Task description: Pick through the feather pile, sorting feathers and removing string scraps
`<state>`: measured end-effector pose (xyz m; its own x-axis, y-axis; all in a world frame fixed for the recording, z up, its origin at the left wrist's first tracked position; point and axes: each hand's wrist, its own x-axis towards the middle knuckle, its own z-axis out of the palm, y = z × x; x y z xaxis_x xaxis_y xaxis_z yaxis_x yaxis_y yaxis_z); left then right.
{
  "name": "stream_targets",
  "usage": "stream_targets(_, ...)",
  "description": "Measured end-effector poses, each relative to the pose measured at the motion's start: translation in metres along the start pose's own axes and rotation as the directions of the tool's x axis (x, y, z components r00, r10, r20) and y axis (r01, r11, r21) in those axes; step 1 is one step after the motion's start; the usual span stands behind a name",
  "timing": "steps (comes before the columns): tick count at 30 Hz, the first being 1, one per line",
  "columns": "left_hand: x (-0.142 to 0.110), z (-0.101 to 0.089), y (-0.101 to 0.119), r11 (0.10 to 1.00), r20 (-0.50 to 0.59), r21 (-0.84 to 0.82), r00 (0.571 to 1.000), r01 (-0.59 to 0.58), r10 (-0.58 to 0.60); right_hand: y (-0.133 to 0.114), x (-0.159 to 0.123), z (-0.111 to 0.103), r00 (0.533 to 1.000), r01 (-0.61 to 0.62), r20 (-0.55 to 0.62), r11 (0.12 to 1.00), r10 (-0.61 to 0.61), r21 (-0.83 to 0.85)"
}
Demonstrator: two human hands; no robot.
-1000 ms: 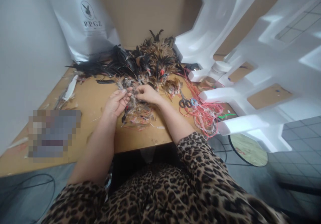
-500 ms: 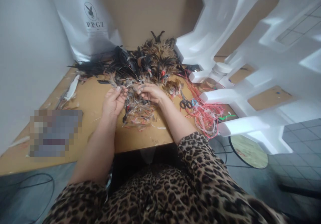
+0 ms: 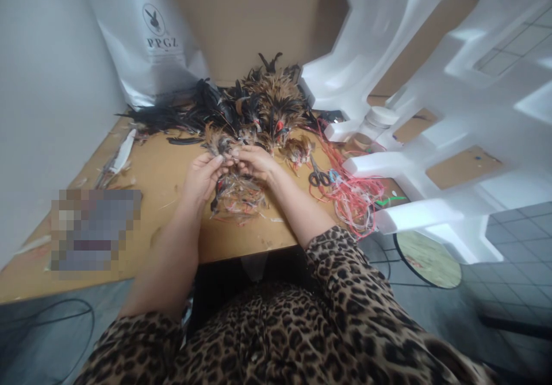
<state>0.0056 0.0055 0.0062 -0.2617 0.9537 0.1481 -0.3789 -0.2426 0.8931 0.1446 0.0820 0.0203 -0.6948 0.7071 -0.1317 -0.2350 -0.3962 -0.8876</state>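
Note:
Both my hands meet over a small bunch of brown feathers (image 3: 218, 143) at the middle of the wooden table (image 3: 164, 172). My left hand (image 3: 202, 175) pinches the bunch from the left, fingers closed. My right hand (image 3: 256, 161) pinches it from the right, fingers curled. Under my hands lies a tangle of thin feather stems and threads (image 3: 239, 195). Behind them is a big heap of black and brown feathers (image 3: 254, 106).
Scissors (image 3: 318, 175) lie right of my right hand, beside a tangle of red and pink strings (image 3: 356, 195). White foam packing (image 3: 431, 86) fills the right side, with a white-lidded jar (image 3: 375, 120) in it. A silver bag (image 3: 150, 34) and cardboard (image 3: 254, 17) stand behind.
My hands have drawn closer together on the feather bunch, and the left hand's fingers have closed around it.

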Motion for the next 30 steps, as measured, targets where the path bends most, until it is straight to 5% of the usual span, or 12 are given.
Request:
stream_targets(4, 0.0025, -0.0044, 0.0007, 0.992, -0.103, -0.034, 0.987, 0.121, -0.124, 0.0001, 0.002, -0.0026, 0.995, 0.077, -0.054, 0.994, -0.081, -0.078)
stream_targets(11, -0.0009, -0.0002, 0.0008, 0.953, -0.079, 0.012, 0.95, 0.303, -0.302, -0.0017, -0.0036, 0.0025, 0.984, 0.126, -0.071, 0.928, -0.161, -0.352)
stream_targets(23, -0.0001, -0.0041, -0.0046, 0.942, -0.024, 0.076, 0.945, 0.326, -0.326, -0.0032, -0.0047, 0.0023, 0.98, 0.155, -0.031, 0.85, -0.198, -0.504)
stream_targets(30, 0.0005, -0.0044, -0.0033, 0.944, -0.049, 0.059, 0.946, 0.323, -0.321, 0.0014, 0.0013, -0.0028, 0.979, 0.148, -0.081, 0.923, -0.188, -0.356)
